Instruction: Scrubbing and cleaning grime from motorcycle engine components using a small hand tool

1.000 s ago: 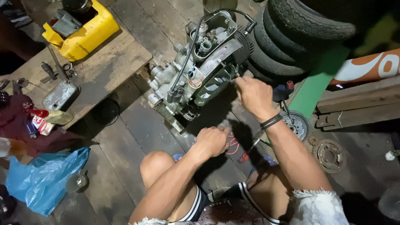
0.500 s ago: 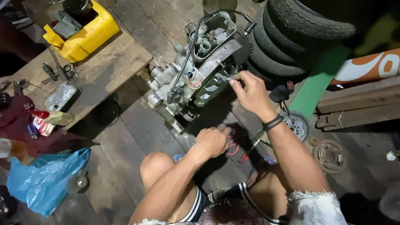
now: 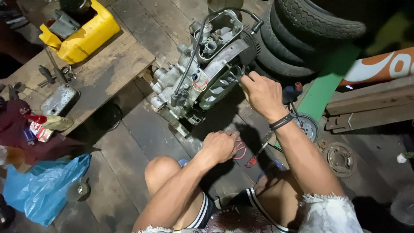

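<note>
engine [image 3: 202,73] sits on the floor planks, dead centre, with the tyre stack [image 3: 302,39] right behind it on the right. low wooden bench [image 3: 108,64] off to the left, jerrycan [image 3: 79,32] on top of it. plastic bag [image 3: 41,187] down at the near left, sprocket [image 3: 340,157] lying on the floor at the right.

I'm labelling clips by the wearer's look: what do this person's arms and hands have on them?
Both arms are bare, no gloves. The right hand has a dark band of two strands at the wrist. The left hand wears nothing. A frayed white sleeve edge shows at the right shoulder.
</note>
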